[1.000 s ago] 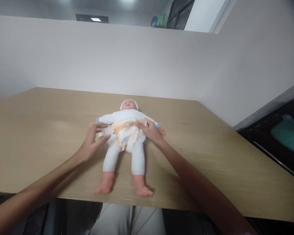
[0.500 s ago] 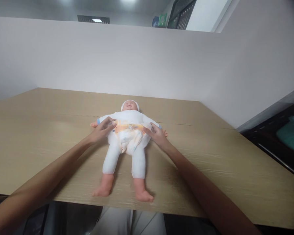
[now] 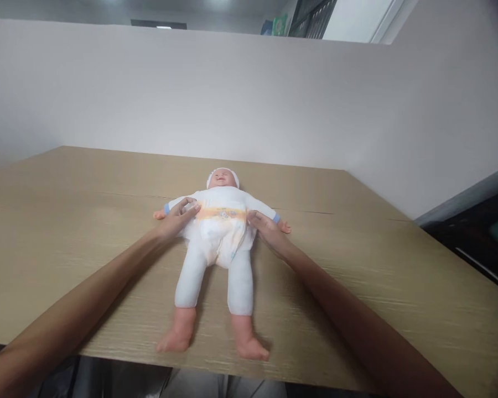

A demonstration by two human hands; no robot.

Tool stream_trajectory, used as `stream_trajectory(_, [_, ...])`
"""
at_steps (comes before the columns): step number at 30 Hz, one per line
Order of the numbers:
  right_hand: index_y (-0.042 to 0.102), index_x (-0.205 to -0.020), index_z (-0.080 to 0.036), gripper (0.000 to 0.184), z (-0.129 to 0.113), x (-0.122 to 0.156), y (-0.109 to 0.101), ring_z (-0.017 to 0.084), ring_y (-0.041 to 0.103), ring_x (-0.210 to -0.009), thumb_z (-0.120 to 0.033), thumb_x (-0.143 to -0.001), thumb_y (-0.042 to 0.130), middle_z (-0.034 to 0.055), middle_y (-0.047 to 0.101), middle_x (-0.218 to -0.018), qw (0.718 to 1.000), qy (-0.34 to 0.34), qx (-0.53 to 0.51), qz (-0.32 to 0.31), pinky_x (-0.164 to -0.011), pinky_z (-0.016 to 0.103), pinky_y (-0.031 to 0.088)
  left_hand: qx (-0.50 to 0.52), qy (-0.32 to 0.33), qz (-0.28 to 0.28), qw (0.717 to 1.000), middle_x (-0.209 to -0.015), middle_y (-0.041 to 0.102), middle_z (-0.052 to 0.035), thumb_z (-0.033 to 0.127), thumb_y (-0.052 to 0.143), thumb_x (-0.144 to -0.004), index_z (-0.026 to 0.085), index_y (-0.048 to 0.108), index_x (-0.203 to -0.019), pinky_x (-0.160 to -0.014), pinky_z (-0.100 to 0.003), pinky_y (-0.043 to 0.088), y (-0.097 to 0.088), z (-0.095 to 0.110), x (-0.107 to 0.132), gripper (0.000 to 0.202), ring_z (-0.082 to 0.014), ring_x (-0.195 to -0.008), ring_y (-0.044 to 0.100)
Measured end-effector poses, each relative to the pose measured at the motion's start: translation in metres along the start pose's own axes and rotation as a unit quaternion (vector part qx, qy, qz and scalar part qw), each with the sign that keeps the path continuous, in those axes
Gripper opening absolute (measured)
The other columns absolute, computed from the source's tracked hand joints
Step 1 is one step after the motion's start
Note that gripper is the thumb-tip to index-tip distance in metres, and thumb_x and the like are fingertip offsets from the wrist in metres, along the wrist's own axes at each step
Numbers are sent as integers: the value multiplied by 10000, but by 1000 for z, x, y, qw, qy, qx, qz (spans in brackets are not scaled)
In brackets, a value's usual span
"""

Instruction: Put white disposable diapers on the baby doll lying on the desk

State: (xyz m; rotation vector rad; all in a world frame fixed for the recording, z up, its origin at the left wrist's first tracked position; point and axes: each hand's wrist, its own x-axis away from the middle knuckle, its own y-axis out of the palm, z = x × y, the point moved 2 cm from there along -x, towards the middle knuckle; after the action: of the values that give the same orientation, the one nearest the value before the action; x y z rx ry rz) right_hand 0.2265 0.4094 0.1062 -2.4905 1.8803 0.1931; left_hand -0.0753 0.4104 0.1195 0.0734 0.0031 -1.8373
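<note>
Centrally, diaper (image 3: 221, 228) on doll (image 3: 224, 195), between left hand (image 3: 183, 211) and right hand (image 3: 266, 225), each (fingers curled) pinching it

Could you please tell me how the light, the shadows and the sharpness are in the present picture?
Head view: soft light, with a faint sheen on the table; head view: soft-edged shadows beside the doll's legs; head view: the small print on the diaper is too soft to make out.

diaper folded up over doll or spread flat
Diaper folded up: its orange band crosses the doll between left hand and right hand.
</note>
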Motion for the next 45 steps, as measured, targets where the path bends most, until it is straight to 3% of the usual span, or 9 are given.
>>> stream_trajectory(7, [739,-1204,-285,531,-12,10,13,319,698,-1267,-680,-868,849,60,783,-1238,998,-1,-64,-25,-1085,458,587,62,-18,-52,997,-992,748,-28,489,915,-883,305,597,-1414,-712,-278,580,0,3,12,646,-202,-825,731])
stream_trajectory(10, [692,-1266,-300,565,-12,5,18,316,707,-1270,-698,-889,828,69,773,-1282,997,-7,-75,-7,-1073,470,608,139,-11,-43,989,-1072,751,-22,427,945,-856,327,547,-1425,-757,-297,612,8,7,11,702,-214,-890,747])
stream_trajectory(14, [654,-1201,-289,581,-3,-2,17,302,732,-1182,-704,-854,865,72,769,-1250,996,13,-86,6,-1025,449,627,198,10,-9,980,-1125,728,1,356,1004,-769,335,513,-1352,-801,-305,625,15,7,8,762,-210,-938,743])
stream_trajectory(19, [654,-967,-264,588,4,-3,2,260,713,-969,-767,-781,894,23,754,-992,999,-11,-7,38,-933,394,611,112,-1,13,994,-1089,731,-8,436,975,-810,332,549,-1389,-722,-277,593,6,-1,14,726,-187,-857,735])
stream_trajectory(21, [676,-907,-252,575,6,-1,-2,266,703,-985,-775,-788,881,20,750,-942,999,-10,20,33,-956,389,593,52,-21,13,998,-1055,750,-30,480,947,-842,299,610,-1396,-702,-270,571,-1,-4,18,674,-196,-843,740])
stream_trajectory(27, [762,-1079,-265,545,11,5,3,304,685,-1260,-698,-781,905,50,787,-1231,998,13,-55,3,-1140,416,532,67,-98,-54,991,-987,803,-141,554,888,-886,111,801,-1087,-766,-326,583,-2,-5,21,495,-275,-895,766])
stream_trajectory(32, [730,-1157,-291,518,12,5,2,282,648,-1335,-659,-836,903,40,750,-1332,996,12,-91,-10,-1183,414,511,138,-78,-80,984,-1160,824,-167,506,838,-954,145,794,-1250,-900,-386,621,6,-4,17,469,-327,-1069,783])
stream_trajectory(38, [657,-1101,-274,607,9,6,-1,276,702,-1152,-796,-841,825,52,757,-1168,1000,0,14,1,-1015,404,589,130,-60,-75,987,-1284,805,-142,451,848,-963,202,739,-1366,-943,-362,622,4,-7,13,486,-317,-1164,771])
stream_trajectory(45, [623,-1006,-255,637,8,0,-3,234,668,-949,-849,-830,768,20,692,-972,993,-52,95,36,-875,355,571,117,-55,-66,989,-1264,805,-150,490,837,-967,183,715,-1374,-953,-383,623,3,-9,14,524,-319,-1155,771])
